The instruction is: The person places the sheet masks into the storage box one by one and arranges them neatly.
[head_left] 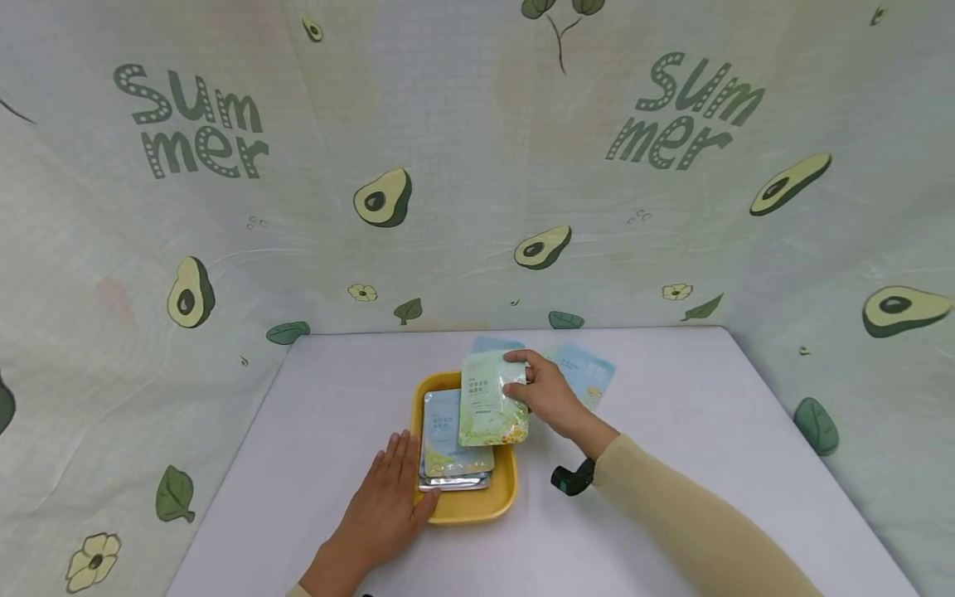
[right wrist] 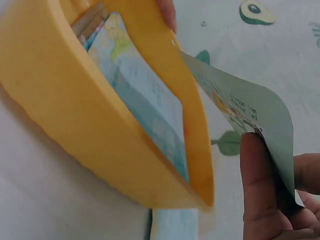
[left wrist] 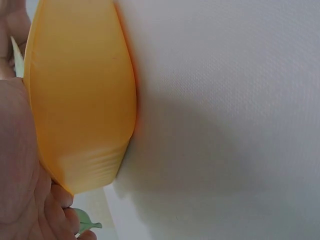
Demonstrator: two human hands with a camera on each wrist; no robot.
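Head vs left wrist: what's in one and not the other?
Head only: pale blue rectangular packets inside the yellow rounded plastic tray, the beige fabric sleeve on the right arm, and the black wrist device.

Left wrist only: the creased palm side of the left hand, and a close side-on look at the tray's outer wall.

Both: the tray, the left hand, at least part of the right hand, and the white tabletop.

Fine print on the pale-green rectangular sachet (head_left: 487, 410) is illegible in head view; this sachet partly covers a light-blue rectangular sachet (head_left: 446, 444). Left wrist view's top edge crops the yellow plastic tray (left wrist: 82, 95).
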